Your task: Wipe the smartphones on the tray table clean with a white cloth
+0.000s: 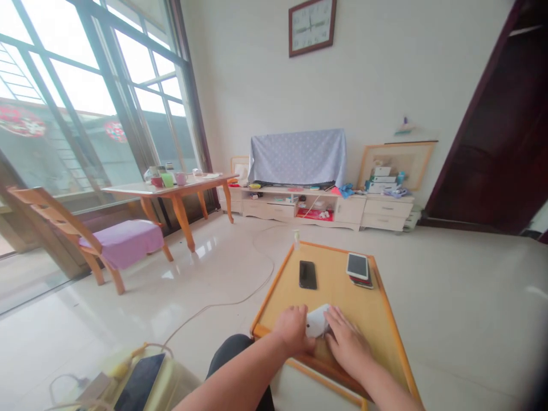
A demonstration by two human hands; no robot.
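Observation:
A white phone [317,321] with a small dark spot near its left end is held low over the near part of the small wooden table [274,308]. My left hand [294,330] has its fingers curled around the phone's left end. At the other end, the fingers of my right hand [346,341] lie over the edge, with the thumb underneath. Beyond my hands a black phone [307,274] lies flat. To its right is a stack of devices, topped by a white-framed one with a dark screen [357,265].
A pump bottle [297,240] stands by the table's far left corner. At lower left, a dark-screened device [140,381] and cables rest on a pale yellow stool [171,379]. A cord [209,306] crosses the floor. A chair [92,245] and dining table [171,191] are further left.

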